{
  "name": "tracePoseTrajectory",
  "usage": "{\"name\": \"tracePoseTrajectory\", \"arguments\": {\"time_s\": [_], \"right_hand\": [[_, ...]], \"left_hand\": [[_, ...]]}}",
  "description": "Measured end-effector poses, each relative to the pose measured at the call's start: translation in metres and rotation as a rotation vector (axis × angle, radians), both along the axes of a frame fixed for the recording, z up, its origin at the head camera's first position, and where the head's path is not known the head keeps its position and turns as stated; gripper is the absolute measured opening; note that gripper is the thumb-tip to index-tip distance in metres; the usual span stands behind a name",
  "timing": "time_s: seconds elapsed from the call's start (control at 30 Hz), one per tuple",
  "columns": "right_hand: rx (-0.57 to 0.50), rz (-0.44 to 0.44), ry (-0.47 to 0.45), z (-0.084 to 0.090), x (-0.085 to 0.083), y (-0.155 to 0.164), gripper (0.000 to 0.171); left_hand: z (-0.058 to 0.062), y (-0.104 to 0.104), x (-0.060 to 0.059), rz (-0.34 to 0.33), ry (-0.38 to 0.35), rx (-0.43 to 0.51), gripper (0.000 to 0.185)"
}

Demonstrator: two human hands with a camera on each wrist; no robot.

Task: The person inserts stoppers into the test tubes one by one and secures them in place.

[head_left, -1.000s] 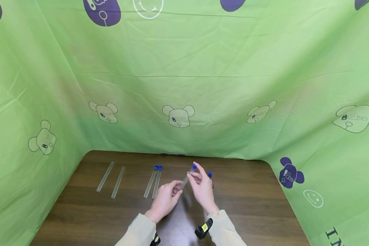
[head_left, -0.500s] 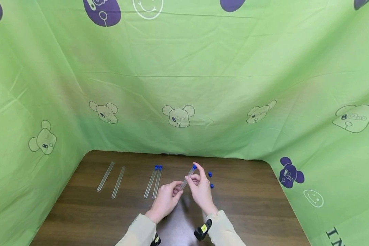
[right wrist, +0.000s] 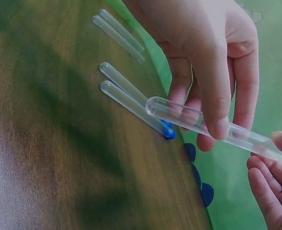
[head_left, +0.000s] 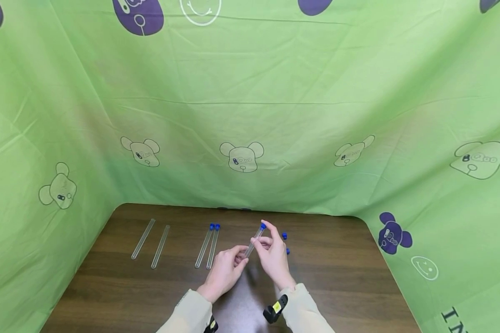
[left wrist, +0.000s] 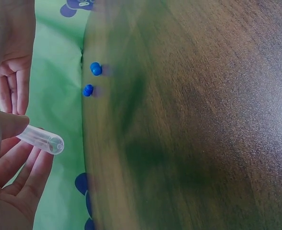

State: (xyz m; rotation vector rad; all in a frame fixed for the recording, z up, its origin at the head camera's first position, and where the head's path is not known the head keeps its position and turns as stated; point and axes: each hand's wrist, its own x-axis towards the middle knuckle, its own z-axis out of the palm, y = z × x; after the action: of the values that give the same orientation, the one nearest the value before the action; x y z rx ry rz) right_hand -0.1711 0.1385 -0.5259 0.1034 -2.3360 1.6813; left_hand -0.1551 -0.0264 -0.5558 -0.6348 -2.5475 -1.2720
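Both hands are raised just above the table, close together, and a single clear test tube (head_left: 255, 239) is held between them. The left hand (head_left: 225, 272) pinches the tube's lower, rounded end with thumb and fingers curled round it, as is seen in the right wrist view, where the closed end (right wrist: 155, 106) sticks out past the fingers. The right hand (head_left: 272, 256) is closed on the upper end, where a blue cap (head_left: 263, 226) is seated on the tube; the fingertips are pinched just below that cap. The tube is held tilted, cap end away from the person and to the right.

The largest thing in view is the green printed cloth (head_left: 250, 115), by which the back and both sides are enclosed. Below it the dark wooden table (head_left: 337, 277) is seen. Two capped tubes (head_left: 208, 246) are laid side by side, touching, left of the hands. Further left, two uncapped tubes (head_left: 151, 245) are laid near each other but apart. Two loose blue caps (head_left: 285, 243) are found on the table just right of the right hand, also seen in the left wrist view (left wrist: 92, 79).
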Motion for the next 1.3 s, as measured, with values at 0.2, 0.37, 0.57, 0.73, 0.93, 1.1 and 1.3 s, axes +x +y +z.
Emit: {"name": "tracePoseTrajectory", "arguments": {"time_s": [0.2,0.37,0.57,0.73,0.93,1.1,1.3], "right_hand": [[0.021,-0.012,0.018,-0.0006,0.0007,-0.0003,0.060],[0.011,-0.015,0.032,-0.0009,-0.0007,0.0004,0.060],[-0.023,-0.015,0.038,-0.0015,-0.0013,0.0009,0.058],[-0.042,-0.006,0.033,-0.0004,-0.0005,0.0009,0.056],[-0.046,0.002,0.039,-0.0009,0.0002,0.0017,0.055],[-0.014,0.008,0.020,-0.0022,-0.0011,0.0038,0.057],[-0.025,0.016,0.009,-0.0008,-0.0013,0.0056,0.057]], "left_hand": [[-0.0006,0.0000,0.0005,-0.009,-0.003,0.014,0.025],[-0.0002,0.0006,0.0007,-0.018,0.000,0.028,0.025],[0.0011,0.0001,0.0012,-0.019,0.003,0.014,0.025],[0.0010,-0.0006,0.0016,-0.021,-0.001,0.011,0.025],[-0.0005,-0.0008,0.0016,-0.020,0.000,0.009,0.025],[-0.0019,-0.0005,0.0013,-0.022,-0.002,0.016,0.025],[-0.0021,-0.0005,0.0007,-0.022,0.006,0.025,0.025]]}}
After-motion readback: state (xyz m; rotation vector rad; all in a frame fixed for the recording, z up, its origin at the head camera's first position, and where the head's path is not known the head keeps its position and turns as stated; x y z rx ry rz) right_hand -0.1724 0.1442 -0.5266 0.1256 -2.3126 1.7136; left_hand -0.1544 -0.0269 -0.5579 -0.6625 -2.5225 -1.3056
